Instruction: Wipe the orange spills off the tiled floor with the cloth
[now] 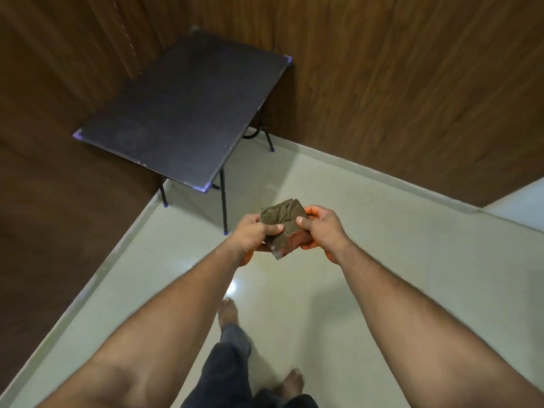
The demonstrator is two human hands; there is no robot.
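Above the tiled floor (pixel 368 260), left hand (pixel 255 234) and right hand (pixel 321 230) grip the cloth (pixel 284 220)

- Dim, warm indoor light; the wood walls (pixel 412 83) fall to dark brown, darkest at the left edge.
- One small white glare spot on the glossy floor (pixel 232 287), so light comes from overhead.
- Soft shadow under the table (pixel 182 113), spreading over the tiles beside its legs.
- Wide-angle bending: wall lines and the skirting curve toward the frame edges.
- Slightly soft overall; forearms at the bottom are blurred and stretched.
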